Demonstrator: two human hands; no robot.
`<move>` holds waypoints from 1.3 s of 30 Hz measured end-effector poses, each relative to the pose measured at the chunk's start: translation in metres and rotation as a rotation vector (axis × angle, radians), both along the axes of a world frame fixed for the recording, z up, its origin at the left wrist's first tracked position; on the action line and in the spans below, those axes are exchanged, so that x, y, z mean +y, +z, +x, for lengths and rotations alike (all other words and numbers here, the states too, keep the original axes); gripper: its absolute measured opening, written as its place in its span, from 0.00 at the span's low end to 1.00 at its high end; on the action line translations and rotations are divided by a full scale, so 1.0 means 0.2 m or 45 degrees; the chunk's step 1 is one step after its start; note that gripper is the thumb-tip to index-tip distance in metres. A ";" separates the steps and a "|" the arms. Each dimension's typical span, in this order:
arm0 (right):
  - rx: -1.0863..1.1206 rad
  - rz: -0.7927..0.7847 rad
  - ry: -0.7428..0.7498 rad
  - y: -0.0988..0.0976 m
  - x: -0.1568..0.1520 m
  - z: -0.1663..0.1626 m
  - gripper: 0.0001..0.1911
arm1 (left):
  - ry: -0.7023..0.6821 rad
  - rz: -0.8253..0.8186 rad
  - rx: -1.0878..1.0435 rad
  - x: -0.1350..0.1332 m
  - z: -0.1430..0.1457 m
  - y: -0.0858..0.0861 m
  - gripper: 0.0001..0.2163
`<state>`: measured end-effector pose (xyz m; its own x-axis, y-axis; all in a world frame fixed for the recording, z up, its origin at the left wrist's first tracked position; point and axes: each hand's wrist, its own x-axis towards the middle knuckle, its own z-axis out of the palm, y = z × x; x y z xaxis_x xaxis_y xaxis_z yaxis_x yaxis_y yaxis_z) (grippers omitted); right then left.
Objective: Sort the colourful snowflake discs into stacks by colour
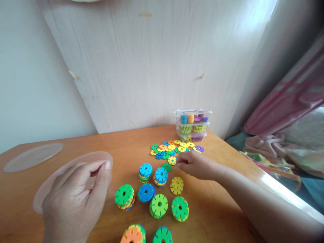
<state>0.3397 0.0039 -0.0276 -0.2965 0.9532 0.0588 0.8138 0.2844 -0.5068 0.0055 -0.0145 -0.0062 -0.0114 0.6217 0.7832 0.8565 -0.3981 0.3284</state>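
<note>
My left hand [78, 192] is raised over the left side of the table, thumb and forefinger tips pressed together, with nothing showing between them. At the near edge of a loose pile of slotted plastic discs [165, 155], my right hand [191, 163] is closed with its fingertips down. A yellow disc [172, 161] lies right by those fingertips, and a sliver of blue shows there; what they pinch is hidden. Between my hands stand several stacks of discs, among them a blue-topped stack [145, 170], a green-topped stack [124, 195] and a lime-topped stack [159, 205].
Clear plastic boxes [192, 125] filled with coloured pieces are piled at the table's back right. Two translucent oval lids [32, 157] lie on the left, one partly behind my left hand. A pale board [152, 67] rises behind the table; pink cloth [286, 84] hangs at right.
</note>
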 end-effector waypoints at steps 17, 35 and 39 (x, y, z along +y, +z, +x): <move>-0.342 0.270 -0.175 -0.11 0.10 -0.02 0.17 | 0.020 -0.017 -0.047 0.00 0.02 0.00 0.10; 0.244 -0.187 -0.065 0.01 0.02 0.02 0.15 | 0.023 -0.036 -0.035 -0.01 0.04 0.03 0.11; 0.056 -0.296 0.056 0.03 -0.02 0.01 0.17 | 0.037 -0.030 -0.017 -0.02 0.03 0.03 0.10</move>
